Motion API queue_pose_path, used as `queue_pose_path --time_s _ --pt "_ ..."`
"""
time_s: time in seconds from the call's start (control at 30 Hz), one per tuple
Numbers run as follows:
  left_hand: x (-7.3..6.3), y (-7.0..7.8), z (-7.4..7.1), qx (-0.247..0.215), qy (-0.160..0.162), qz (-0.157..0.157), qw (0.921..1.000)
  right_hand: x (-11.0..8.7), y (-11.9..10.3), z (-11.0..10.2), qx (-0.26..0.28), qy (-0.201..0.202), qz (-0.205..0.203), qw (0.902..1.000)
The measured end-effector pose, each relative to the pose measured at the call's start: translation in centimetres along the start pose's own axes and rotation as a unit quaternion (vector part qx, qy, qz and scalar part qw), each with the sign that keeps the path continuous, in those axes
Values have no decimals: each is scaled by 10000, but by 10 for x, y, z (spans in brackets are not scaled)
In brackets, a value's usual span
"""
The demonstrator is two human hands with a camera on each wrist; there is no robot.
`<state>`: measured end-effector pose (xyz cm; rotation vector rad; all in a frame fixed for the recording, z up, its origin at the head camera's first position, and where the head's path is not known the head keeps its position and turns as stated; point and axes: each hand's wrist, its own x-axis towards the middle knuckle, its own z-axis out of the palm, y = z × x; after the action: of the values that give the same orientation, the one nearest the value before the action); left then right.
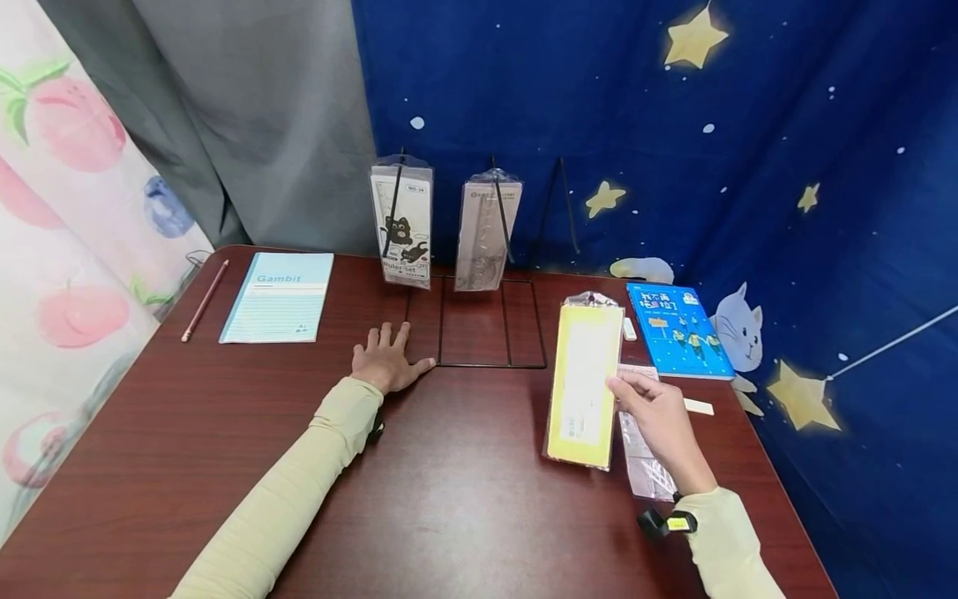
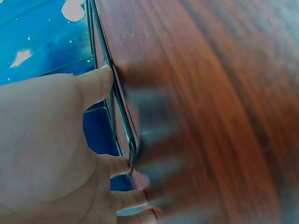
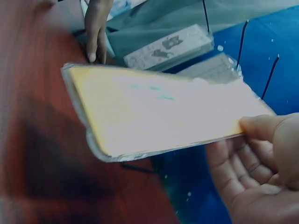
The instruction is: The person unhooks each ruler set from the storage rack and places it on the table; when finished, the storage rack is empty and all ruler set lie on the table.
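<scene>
My right hand (image 1: 659, 420) pinches a flat yellow-and-white packet in a clear plastic sleeve (image 1: 586, 383) by its right edge, thumb on the near face. It is tilted, its punched hanging tab at the top. In the right wrist view the packet (image 3: 159, 112) stretches out from the thumb. My left hand (image 1: 384, 359) rests on the table with fingers spread, thumb and fingertips at the left front corner of a black wire rack (image 1: 490, 366). From the rack's hooks hang a ruler set with black cats (image 1: 407, 225) and a greyish-pink packet (image 1: 488, 237). The rightmost hook (image 1: 569, 208) is bare.
Another pink plastic packet (image 1: 645, 466) lies under my right hand, near small white pieces (image 1: 699, 407). A blue book (image 1: 679, 331) lies at the back right. At the back left are a light-blue notebook (image 1: 279, 298) and a pencil (image 1: 205, 301). Curtains stand behind the table (image 1: 449, 499).
</scene>
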<state>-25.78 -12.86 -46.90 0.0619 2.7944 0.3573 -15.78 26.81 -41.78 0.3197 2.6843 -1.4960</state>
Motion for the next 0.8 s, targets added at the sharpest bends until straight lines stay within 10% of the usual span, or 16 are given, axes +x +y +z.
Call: queue_pose_path --time_s 0.27,0.8 --pt "1 -1 1 4 22 40 10000 -3 27 3 -481 -140 489 9975" --pt "0 0 1 -24 20 34 10000 -2 61 19 -704 580 16 9958"
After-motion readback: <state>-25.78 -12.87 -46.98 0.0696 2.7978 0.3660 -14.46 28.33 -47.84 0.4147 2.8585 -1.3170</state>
